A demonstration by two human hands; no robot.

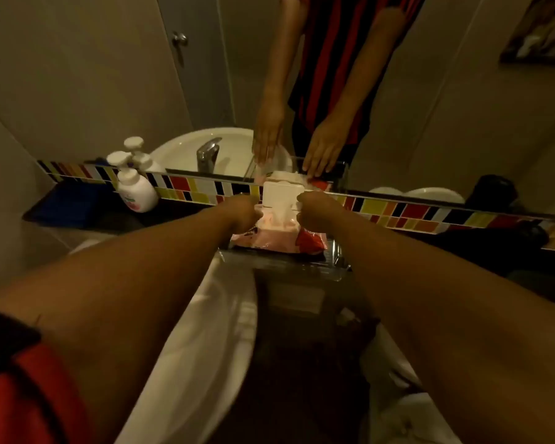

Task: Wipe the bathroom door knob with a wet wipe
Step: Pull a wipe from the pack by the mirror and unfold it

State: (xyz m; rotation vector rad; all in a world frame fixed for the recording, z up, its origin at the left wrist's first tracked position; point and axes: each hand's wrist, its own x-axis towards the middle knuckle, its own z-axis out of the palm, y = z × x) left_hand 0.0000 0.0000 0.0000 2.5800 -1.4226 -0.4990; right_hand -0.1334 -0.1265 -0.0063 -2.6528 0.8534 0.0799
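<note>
A pink and red pack of wet wipes (pixel 277 237) lies on the dark shelf below the mirror, its white flip lid (pixel 282 193) standing open. A white wipe (pixel 281 214) pokes up from the opening. My left hand (pixel 242 211) rests against the pack's left side. My right hand (pixel 314 209) is at the opening on the right, fingers curled at the wipe. The round metal door knob (pixel 179 38) shows only as a reflection in the mirror, upper left.
A white pump soap bottle (pixel 135 187) stands at the left on the shelf. The white sink basin (pixel 202 341) lies below my arms. A strip of coloured tiles (pixel 407 213) runs under the mirror. The mirror shows my arms and a striped shirt.
</note>
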